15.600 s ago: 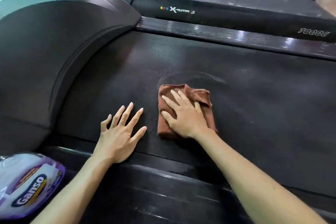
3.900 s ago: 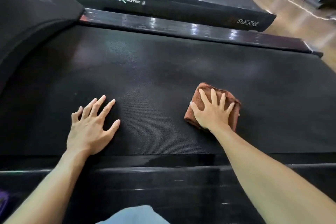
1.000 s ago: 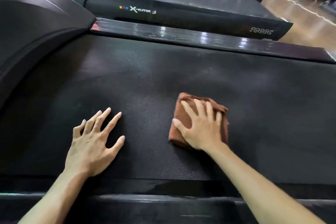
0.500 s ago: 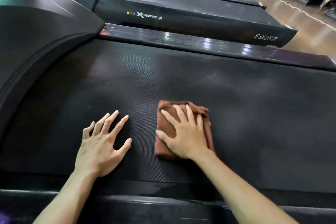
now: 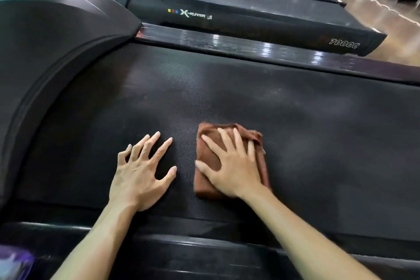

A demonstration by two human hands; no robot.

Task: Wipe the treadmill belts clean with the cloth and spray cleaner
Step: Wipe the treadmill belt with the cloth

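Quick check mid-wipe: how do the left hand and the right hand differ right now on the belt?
The left hand lies bare on the treadmill belt; the right hand presses on the folded brown cloth. The left hand's fingers are spread wide; the right hand's sit closer together across the cloth. The left hand is nearer the curved motor cover; the right hand is farther along the belt. Both are flat, palms down, gripping nothing.

brown cloth (image 5: pixel 205 154), black textured belt (image 5: pixel 318 132)

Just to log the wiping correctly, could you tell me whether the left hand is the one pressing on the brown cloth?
No, the right hand presses the brown cloth, while the left hand rests flat on the bare belt.
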